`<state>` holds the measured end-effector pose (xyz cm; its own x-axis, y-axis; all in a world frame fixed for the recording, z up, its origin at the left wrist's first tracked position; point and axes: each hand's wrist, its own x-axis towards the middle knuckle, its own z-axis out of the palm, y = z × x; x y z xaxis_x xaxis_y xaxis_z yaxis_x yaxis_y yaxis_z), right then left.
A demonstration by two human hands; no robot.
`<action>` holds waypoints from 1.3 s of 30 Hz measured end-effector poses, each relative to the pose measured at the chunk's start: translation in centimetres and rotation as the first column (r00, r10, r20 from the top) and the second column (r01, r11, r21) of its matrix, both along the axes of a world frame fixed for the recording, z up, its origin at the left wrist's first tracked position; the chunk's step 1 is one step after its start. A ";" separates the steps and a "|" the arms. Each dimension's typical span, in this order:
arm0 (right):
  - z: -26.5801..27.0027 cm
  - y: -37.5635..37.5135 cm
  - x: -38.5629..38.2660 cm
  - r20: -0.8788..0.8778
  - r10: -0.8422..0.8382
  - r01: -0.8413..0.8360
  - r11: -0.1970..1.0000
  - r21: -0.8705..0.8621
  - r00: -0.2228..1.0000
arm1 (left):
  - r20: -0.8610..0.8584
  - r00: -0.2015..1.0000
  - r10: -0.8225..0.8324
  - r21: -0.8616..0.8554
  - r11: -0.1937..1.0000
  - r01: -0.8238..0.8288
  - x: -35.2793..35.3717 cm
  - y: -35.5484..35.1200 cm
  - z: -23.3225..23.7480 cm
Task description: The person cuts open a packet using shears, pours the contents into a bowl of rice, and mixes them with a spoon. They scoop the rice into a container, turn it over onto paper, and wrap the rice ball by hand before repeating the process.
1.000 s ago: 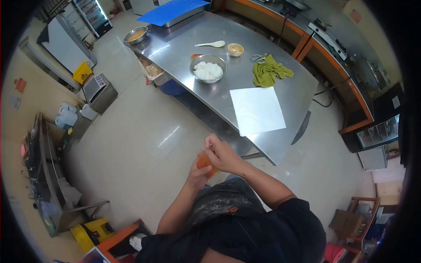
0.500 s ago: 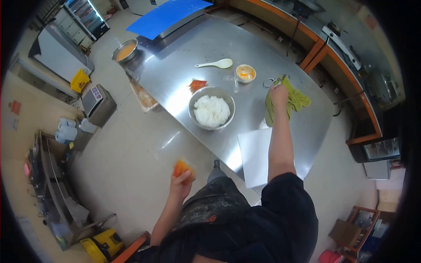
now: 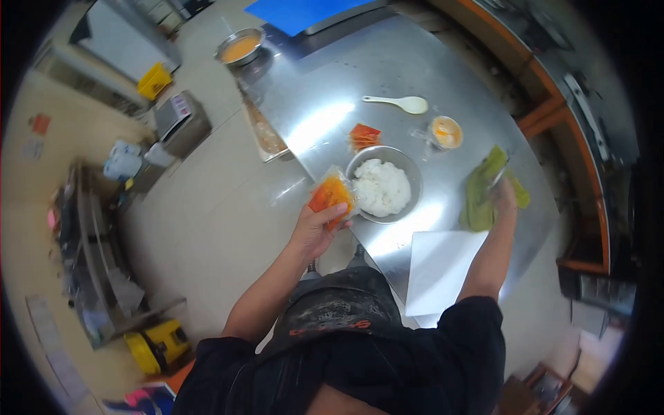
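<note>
The left hand point(image 3: 318, 231) pinched a clear plastic packet point(image 3: 328, 196) with orange contents in its grip, near the steel bowl point(image 3: 416, 184) of white rice point(image 3: 382, 188) on the counter point(image 3: 387, 62). The right hand point(image 3: 506, 196) — somewhat blurred — had its grip around scissors point(image 3: 499, 177) at the green cloth point(image 3: 477, 202), beyond a white sheet point(image 3: 437, 270).

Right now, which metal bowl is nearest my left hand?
The rice bowl; the orange-filled bowl sits by the blue board, farther from your left hand.
</note>
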<state>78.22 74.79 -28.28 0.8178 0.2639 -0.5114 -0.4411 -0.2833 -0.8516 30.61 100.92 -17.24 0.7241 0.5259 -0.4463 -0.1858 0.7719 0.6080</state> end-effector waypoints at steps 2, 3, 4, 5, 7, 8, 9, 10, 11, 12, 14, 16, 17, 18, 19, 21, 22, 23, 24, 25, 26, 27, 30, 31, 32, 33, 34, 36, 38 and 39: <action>3.7 -2.6 -8.2 0.065 0.089 -0.093 0.994 0.057 0.994 | 0.057 0.990 -0.125 0.033 0.992 0.123 0.6 0.1 0.0; 7.0 -3.3 -14.1 0.009 0.083 -0.084 0.985 0.148 0.997 | 0.084 0.977 -0.197 0.052 0.980 0.193 1.0 -0.1 -0.1; 9.6 -4.1 -19.9 -0.044 0.071 -0.058 0.970 0.238 0.996 | 0.108 0.955 -0.278 0.067 0.960 0.272 1.3 -0.7 -0.2; 10.3 -5.9 -24.6 -0.037 0.125 -0.110 0.955 0.276 0.991 | 0.148 0.926 -0.347 0.066 0.938 0.341 1.6 -1.5 -0.6; 11.3 -9.4 -33.5 0.124 0.258 -0.281 0.933 0.227 0.958 | 0.234 0.855 -0.463 0.064 0.885 0.461 2.1 -3.8 -1.2; 11.9 -10.6 -37.4 0.263 0.353 -0.392 0.913 0.113 0.898 | 0.228 0.826 -0.516 0.040 0.852 0.521 2.2 -5.4 -1.0; 12.9 -11.1 -40.6 0.337 0.399 -0.454 0.885 0.101 0.853 | 0.223 0.798 -0.559 0.022 0.822 0.569 2.4 -7.1 -0.5; 14.0 -11.7 -43.4 0.406 0.448 -0.521 0.850 0.083 0.796 | 0.215 0.774 -0.596 0.008 0.793 0.609 2.5 -9.1 0.0; 15.0 -12.9 -46.0 0.379 0.445 -0.492 0.870 0.031 0.811 | 0.222 0.747 -0.627 0.018 0.769 0.639 2.2 -11.4 1.0; 16.1 -14.3 -48.6 0.351 0.436 -0.460 0.888 -0.017 0.829 | 0.252 0.706 -0.662 0.008 0.731 0.682 1.8 -14.0 1.4; 17.5 -16.9 -52.8 0.342 0.327 -0.318 0.944 -0.084 0.881 | 0.302 0.618 -0.726 -0.002 0.648 0.762 1.2 -18.9 2.1; 17.8 -19.6 -56.2 0.382 0.132 -0.089 0.988 -0.127 0.915 | 0.355 0.507 -0.786 0.008 0.544 0.839 0.3 -24.0 2.0; 16.4 -21.4 -57.2 0.551 -0.048 0.166 0.972 -0.167 0.833 | 0.378 0.445 -0.812 0.015 0.485 0.874 -0.3 -27.1 2.0; 16.2 -23.5 -58.1 0.522 -0.216 0.303 0.949 -0.087 0.825 | 0.361 0.410 -0.837 0.087 0.469 0.879 -1.1 -30.3 2.2; 16.8 -25.8 -58.5 0.481 -0.377 0.434 0.901 -0.008 0.792 | 0.345 0.378 -0.859 0.159 0.450 0.879 -2.2 -33.8 2.8; 18.4 -30.7 -58.9 0.425 -0.629 0.629 0.760 0.162 0.651 | 0.350 0.276 -0.895 0.258 0.375 0.890 -3.6 -40.7 3.0; 18.7 -33.4 -59.3 0.414 -0.636 0.643 0.752 0.145 0.651 | 0.353 0.300 -0.886 0.276 0.405 0.872 -4.5 -44.1 2.2; 18.7 -36.3 -59.6 0.401 -0.642 0.651 0.747 0.135 0.654 | 0.353 0.327 -0.877 0.299 0.437 0.848 -5.3 -47.9 1.2; 18.6 -39.0 -60.0 0.388 -0.648 0.656 0.743 0.133 0.655 | 0.350 0.353 -0.868 0.330 0.467 0.820 -5.9 -51.7 0.4; 18.3 -41.0 -60.5 0.371 -0.689 0.687 0.708 0.161 0.623 | 0.312 0.428 -0.848 0.342 0.520 0.782 -6.4 -54.8 0.0; 17.9 -43.1 -61.0 0.338 -0.701 0.696 0.700 0.160 0.628 | 0.291 0.422 -0.859 0.304 0.501 0.810 -6.8 -57.5 -0.6; 17.6 -45.5 -61.3 0.311 -0.699 0.690 0.707 0.158 0.644 | 0.275 0.431 -0.859 0.265 0.499 0.825 -6.8 -59.9 -1.2; 17.1 -51.2 -60.6 0.283 -0.607 0.603 0.790 0.111 0.742 | 0.124 0.478 -0.870 0.293 0.492 0.820 -5.6 -64.4 -1.1; 17.5 -52.7 -60.0 0.274 -0.550 0.551 0.830 0.081 0.789 | 0.073 0.479 -0.875 0.311 0.476 0.823 -4.6 -65.2 -1.5; 17.6 -53.9 -58.8 0.269 -0.492 0.499 0.865 0.049 0.828 | 0.026 0.476 -0.879 0.326 0.457 0.828 -3.4 -65.9 -1.6; 17.4 -54.7 -57.2 0.280 -0.457 0.464 0.885 0.044 0.844 | 0.011 0.497 -0.868 0.307 0.476 0.824 -2.0 -66.4 -1.6; 16.9 -55.1 -55.6 0.287 -0.426 0.434 0.900 0.039 0.858 | -0.006 0.513 -0.858 0.287 0.490 0.823 -0.7 -66.5 -1.7; 15.7 -55.4 -52.1 0.339 -0.419 0.428 0.902 0.054 0.842 | 0.041 0.529 -0.848 0.169 0.528 0.833 1.9 -66.6 -2.2; 14.4 -54.9 -48.0 0.424 -0.479 0.487 0.868 0.097 0.768 | 0.180 0.519 -0.836 -0.025 0.524 0.852 4.9 -66.7 -3.1; 13.6 -54.8 -45.9 0.516 -0.468 0.506 0.859 0.076 0.717 | 0.247 0.485 -0.839 0.019 0.505 0.863 6.0 -66.7 -3.1</action>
